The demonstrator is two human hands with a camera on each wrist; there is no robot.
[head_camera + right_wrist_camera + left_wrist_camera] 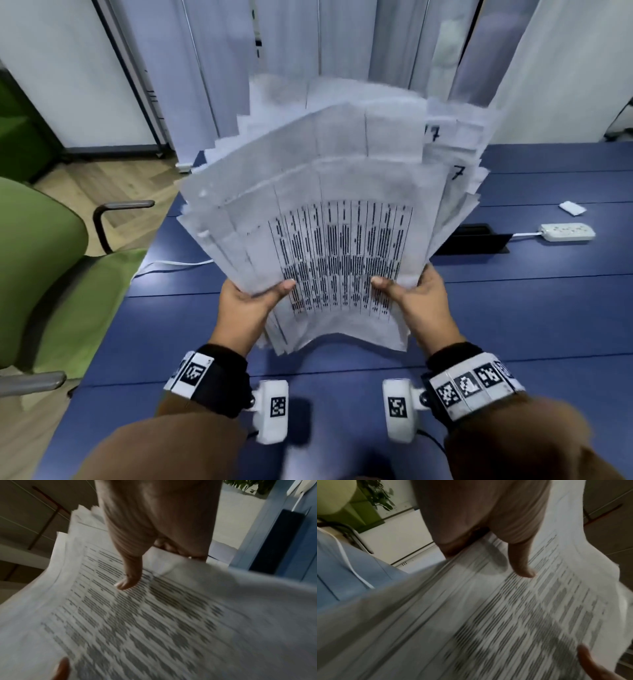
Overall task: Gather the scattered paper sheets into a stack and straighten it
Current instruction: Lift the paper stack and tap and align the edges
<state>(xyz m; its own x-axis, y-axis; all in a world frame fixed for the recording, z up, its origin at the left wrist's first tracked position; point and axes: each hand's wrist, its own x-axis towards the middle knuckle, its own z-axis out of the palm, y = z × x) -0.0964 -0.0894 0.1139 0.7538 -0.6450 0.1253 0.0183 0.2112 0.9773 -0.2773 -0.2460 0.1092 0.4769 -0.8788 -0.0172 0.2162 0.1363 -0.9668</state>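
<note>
A thick, uneven stack of white paper sheets (342, 212) stands nearly upright over the blue table (513, 325), its top sheet printed with a dense table of text. The upper edges fan out in ragged steps. My left hand (253, 301) grips the stack's lower left side, thumb on the printed face. My right hand (414, 294) grips the lower right side the same way. In the left wrist view the left hand (518, 563) presses its thumb on the paper sheets (505, 615). In the right wrist view the right hand (130, 580) does likewise on the paper sheets (137, 622).
A white power strip (567, 232) and a small white item (571, 208) lie at the table's right. A black cable box (479, 240) sits behind the stack. A white cable (171, 264) runs off the left edge. A green chair (44, 260) stands left of the table.
</note>
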